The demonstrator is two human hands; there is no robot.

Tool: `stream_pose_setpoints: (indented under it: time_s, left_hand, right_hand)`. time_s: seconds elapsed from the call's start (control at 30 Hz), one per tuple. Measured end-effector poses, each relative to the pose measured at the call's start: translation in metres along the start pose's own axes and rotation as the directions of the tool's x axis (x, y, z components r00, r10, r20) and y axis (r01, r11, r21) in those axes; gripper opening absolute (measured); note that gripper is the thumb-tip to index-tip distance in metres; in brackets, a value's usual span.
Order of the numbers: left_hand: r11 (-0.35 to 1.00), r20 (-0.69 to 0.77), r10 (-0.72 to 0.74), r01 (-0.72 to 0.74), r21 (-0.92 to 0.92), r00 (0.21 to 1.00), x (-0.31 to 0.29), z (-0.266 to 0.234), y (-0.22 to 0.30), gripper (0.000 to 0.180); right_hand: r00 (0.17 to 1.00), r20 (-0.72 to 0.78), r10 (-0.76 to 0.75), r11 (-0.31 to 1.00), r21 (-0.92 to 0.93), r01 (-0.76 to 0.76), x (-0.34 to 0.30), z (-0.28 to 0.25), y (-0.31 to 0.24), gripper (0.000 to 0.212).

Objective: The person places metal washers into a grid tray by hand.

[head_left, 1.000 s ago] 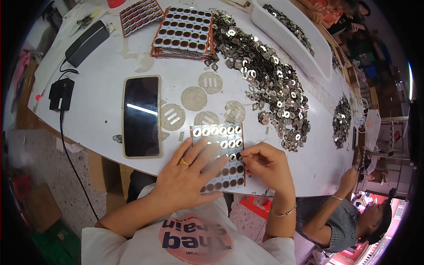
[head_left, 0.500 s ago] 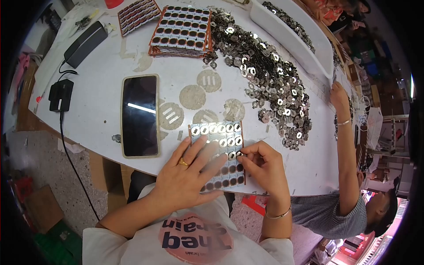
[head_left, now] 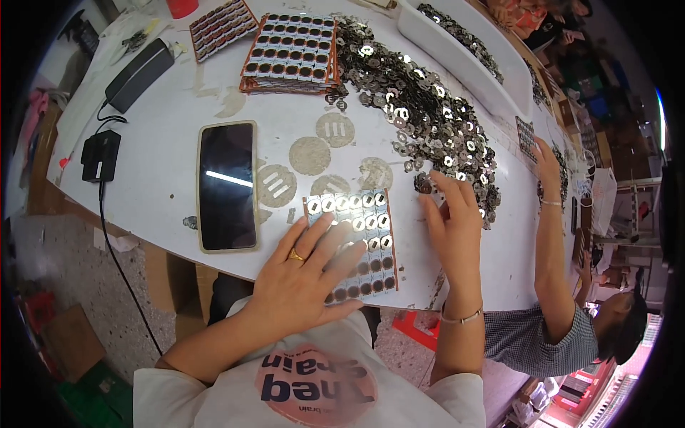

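A panel of small square parts (head_left: 379, 265) lies near the table's front edge. Shiny metal discs with diamond-shaped holes sit on its far rows, while its near rows show dark round centres. My left hand (head_left: 296, 271), fingers spread, rests flat across the panel's left side and hides part of it. To the right of the panel, my right hand (head_left: 455, 221) reaches to the near edge of a heap of loose metal discs (head_left: 442, 121). Its thumb and forefinger are apart, with nothing visible between them.
A phone (head_left: 228, 187) lies left of the panel. Behind are stacked panels (head_left: 289, 48), another tilted panel (head_left: 222, 28) and a white bin (head_left: 464, 53) of discs. A black adapter (head_left: 100, 155) with a cable sits far left. At right, a co-worker's hand (head_left: 548, 165) holds a panel.
My right hand has left the panel's right edge and moved right and away to the disc heap. The left hand stays put. The co-worker's panel has come into view.
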State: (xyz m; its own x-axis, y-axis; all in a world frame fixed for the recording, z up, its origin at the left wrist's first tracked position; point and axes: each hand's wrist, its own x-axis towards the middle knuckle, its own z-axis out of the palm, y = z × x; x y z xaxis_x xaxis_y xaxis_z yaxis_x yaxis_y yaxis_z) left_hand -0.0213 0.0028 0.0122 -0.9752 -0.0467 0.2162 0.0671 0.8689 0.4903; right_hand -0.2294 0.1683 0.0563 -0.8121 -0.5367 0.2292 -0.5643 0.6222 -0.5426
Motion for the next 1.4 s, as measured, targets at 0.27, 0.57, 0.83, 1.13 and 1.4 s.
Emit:
stream_pose_setpoints:
  time_s: [0.27, 0.57, 0.83, 1.13, 1.4]
  left_hand:
    - [1.000, -0.029, -0.009, 0.009, -0.004, 1.000, 0.003, 0.001, 0.002, 0.080]
    - [0.996, 0.000, 0.015, -0.015, -0.083, 1.000, 0.006, -0.020, -0.011, 0.086]
    - [1.000, 0.024, 0.023, -0.023, 0.009, 0.999, 0.004, -0.018, -0.016, 0.086]
    - [0.997, -0.006, 0.020, -0.021, -0.077, 1.000, 0.006, -0.015, -0.020, 0.087]
    - [0.995, 0.002, 0.020, -0.020, -0.096, 1.000, 0.005, -0.015, -0.021, 0.088]
  right_hand:
    - [0.998, -0.005, -0.059, 0.998, -0.006, 0.059, -0.004, 0.004, 0.027, 0.013]
    - [0.949, 0.056, 0.310, 0.753, 0.595, -0.281, -0.025, -0.003, 0.041, 0.007]
    - [0.756, 0.623, 0.203, 0.421, 0.641, -0.641, -0.059, 0.004, -0.035, 0.018]
    - [0.797, 0.600, 0.070, 0.782, 0.463, -0.417, -0.064, 0.020, -0.049, 0.013]
    - [0.830, 0.556, -0.052, 0.907, 0.374, -0.194, -0.061, 0.019, -0.054, 0.015]
